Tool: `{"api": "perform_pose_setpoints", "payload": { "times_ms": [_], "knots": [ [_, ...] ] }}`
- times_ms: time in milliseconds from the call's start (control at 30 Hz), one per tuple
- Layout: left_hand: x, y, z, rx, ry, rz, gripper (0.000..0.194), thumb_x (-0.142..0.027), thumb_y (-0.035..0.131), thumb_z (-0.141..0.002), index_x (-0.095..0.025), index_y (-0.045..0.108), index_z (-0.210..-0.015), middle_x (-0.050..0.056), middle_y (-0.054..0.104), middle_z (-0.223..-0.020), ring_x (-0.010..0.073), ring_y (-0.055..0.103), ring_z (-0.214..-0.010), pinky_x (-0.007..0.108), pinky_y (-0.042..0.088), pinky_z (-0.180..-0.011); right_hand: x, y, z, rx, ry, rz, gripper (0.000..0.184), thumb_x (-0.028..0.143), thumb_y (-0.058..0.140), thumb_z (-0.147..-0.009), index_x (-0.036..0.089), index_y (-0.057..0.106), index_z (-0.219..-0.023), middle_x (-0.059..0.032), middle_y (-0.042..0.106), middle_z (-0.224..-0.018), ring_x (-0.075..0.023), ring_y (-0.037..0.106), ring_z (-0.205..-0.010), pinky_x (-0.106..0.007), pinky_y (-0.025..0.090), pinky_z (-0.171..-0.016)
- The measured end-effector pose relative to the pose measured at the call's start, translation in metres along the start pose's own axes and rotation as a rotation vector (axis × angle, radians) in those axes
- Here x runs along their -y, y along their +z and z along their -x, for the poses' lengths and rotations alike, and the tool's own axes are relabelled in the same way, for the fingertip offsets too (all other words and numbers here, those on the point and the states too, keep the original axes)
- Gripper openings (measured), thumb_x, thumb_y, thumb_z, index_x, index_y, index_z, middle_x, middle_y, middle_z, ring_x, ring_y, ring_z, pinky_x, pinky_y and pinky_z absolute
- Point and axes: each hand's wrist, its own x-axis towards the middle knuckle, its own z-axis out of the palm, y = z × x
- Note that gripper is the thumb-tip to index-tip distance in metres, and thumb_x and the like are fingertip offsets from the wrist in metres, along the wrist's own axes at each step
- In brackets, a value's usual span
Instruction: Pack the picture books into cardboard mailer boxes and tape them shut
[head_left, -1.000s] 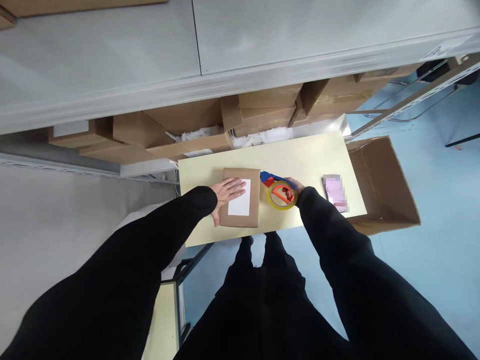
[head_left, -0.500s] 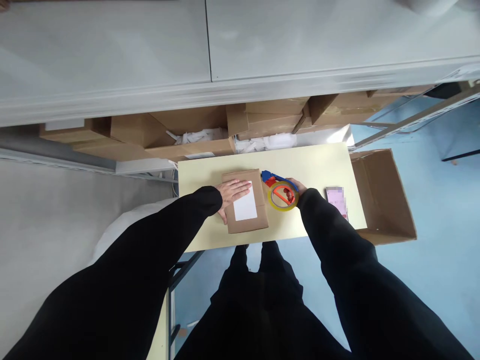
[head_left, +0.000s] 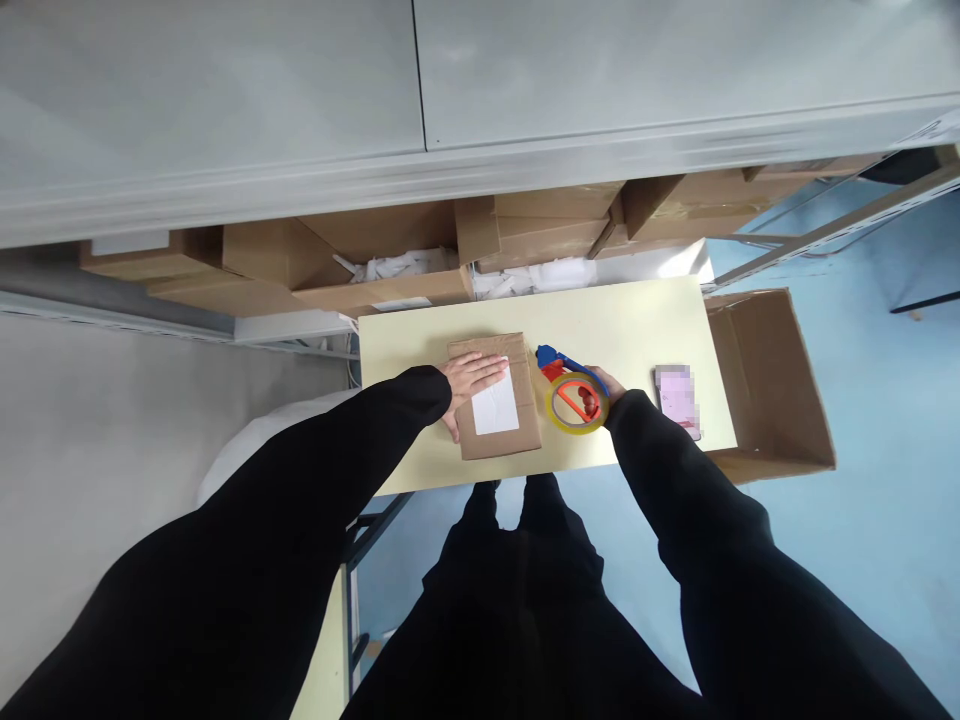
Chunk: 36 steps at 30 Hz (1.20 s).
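A small brown cardboard box point(head_left: 496, 446) lies on the pale yellow table point(head_left: 420, 465), with a white paper label point(head_left: 495, 408) on its top. My left hand point(head_left: 471, 382) rests flat across the box's upper left side, fingers stretched out over part of the label and the thumb at the left edge. To the right of the box, my right hand point(head_left: 611, 384) is wrapped round the handle of a tape dispenser point(head_left: 552, 362), blue and red with a yellowish tape roll. The dispenser's blue head points at the box and stands a little apart from it. Most of my right fingers are hidden.
A phone point(head_left: 676, 402) with a pinkish screen lies on the table's right. Beyond that edge stands an open cardboard box point(head_left: 772, 390). Behind the table, under a grey overhead panel point(head_left: 600, 80), are several cartons point(head_left: 390, 292), some holding white material.
My right hand and the tape dispenser have shifted slightly right and toward me, a bit farther from the box. My left hand stays flat on the box. The whole view has moved slightly.
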Motion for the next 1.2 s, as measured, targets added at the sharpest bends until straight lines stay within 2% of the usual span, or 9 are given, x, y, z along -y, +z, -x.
{"api": "perform_pose_setpoints", "payload": {
  "times_ms": [167,233,333,467,600,767,900,1100,1200],
  "knots": [
    [-0.003,0.0,-0.002,0.012,-0.038,0.018,0.115,-0.062,0.063,-0.049,-0.011,0.013,-0.138,0.016,0.013,-0.144,0.0302,0.005,-0.132,0.041,0.007,-0.105,-0.026,-0.032,0.017,-0.042,0.156,-0.033,0.033,0.043,0.041,-0.08,0.021,0.039,-0.054,0.0024,0.039,-0.032,-0.0095,0.033,-0.028,-0.022,0.03,-0.027],
    [-0.003,0.002,-0.003,0.023,-0.048,0.011,0.115,-0.063,0.063,-0.049,-0.01,0.012,-0.138,0.016,0.012,-0.144,0.0299,0.004,-0.132,0.041,0.005,-0.105,-0.04,-0.042,0.03,-0.036,0.175,-0.055,0.032,0.041,0.041,-0.08,0.021,0.042,-0.056,0.0006,0.044,-0.035,-0.0113,0.04,-0.031,-0.023,0.037,-0.031],
    [-0.004,0.003,-0.004,0.044,-0.067,-0.008,0.117,-0.064,0.061,-0.049,-0.01,0.009,-0.138,0.016,0.008,-0.145,0.0296,0.002,-0.133,0.042,0.001,-0.105,-0.065,-0.05,0.052,-0.018,0.185,-0.12,0.028,0.039,0.041,-0.081,0.017,0.052,-0.067,-0.0054,0.059,-0.053,-0.0156,0.056,-0.048,-0.025,0.049,-0.048],
    [-0.005,0.001,-0.002,0.066,-0.052,-0.008,0.121,-0.065,0.062,-0.047,-0.009,0.006,-0.139,0.016,0.004,-0.145,0.0303,0.0,-0.133,0.042,0.0,-0.105,-0.096,-0.041,0.068,0.004,0.178,-0.247,0.033,0.039,0.037,-0.084,0.013,0.058,-0.08,-0.0101,0.066,-0.071,-0.0188,0.063,-0.067,-0.028,0.053,-0.065],
    [-0.003,0.0,-0.001,0.08,-0.069,0.016,0.119,-0.064,0.063,-0.046,-0.012,0.009,-0.139,0.015,0.008,-0.145,0.0317,0.002,-0.132,0.041,0.005,-0.105,-0.115,-0.03,0.071,0.007,0.191,-0.337,0.034,0.032,0.032,-0.087,0.012,0.059,-0.082,-0.0112,0.066,-0.069,-0.0192,0.063,-0.066,-0.029,0.053,-0.068],
    [0.002,0.002,-0.005,0.084,-0.065,0.003,0.118,-0.065,0.062,-0.048,-0.011,0.009,-0.138,0.015,0.007,-0.145,0.031,0.002,-0.132,0.042,0.001,-0.105,-0.135,-0.024,0.077,-0.007,0.195,-0.338,0.032,0.03,0.033,-0.087,0.014,0.061,-0.082,-0.0107,0.066,-0.07,-0.0198,0.063,-0.065,-0.029,0.053,-0.066],
    [0.002,0.0,-0.005,0.058,-0.068,-0.001,0.116,-0.065,0.061,-0.049,-0.011,0.009,-0.138,0.015,0.008,-0.145,0.0311,0.002,-0.132,0.041,0.002,-0.105,-0.141,-0.015,0.079,-0.021,0.22,-0.336,0.035,0.033,0.033,-0.087,0.014,0.061,-0.077,-0.0098,0.065,-0.064,-0.0199,0.063,-0.062,-0.028,0.054,-0.062],
    [0.0,-0.005,-0.003,0.035,-0.053,-0.067,0.113,-0.064,0.059,-0.053,-0.01,0.009,-0.138,0.015,0.008,-0.145,0.028,0.001,-0.133,0.04,0.0,-0.105,-0.14,-0.008,0.081,0.023,0.288,-0.367,0.037,0.036,0.034,-0.087,0.009,0.06,-0.083,-0.0123,0.066,-0.068,-0.0206,0.063,-0.064,-0.031,0.054,-0.063],
    [-0.005,-0.005,-0.005,0.003,-0.096,-0.104,0.114,-0.065,0.058,-0.052,-0.009,0.008,-0.138,0.015,0.007,-0.145,0.0271,0.0,-0.133,0.039,-0.002,-0.105,-0.139,-0.007,0.078,0.04,0.222,-0.384,0.038,0.037,0.034,-0.086,0.01,0.06,-0.082,-0.0121,0.066,-0.07,-0.0212,0.064,-0.068,-0.032,0.053,-0.067]
  ]
}}
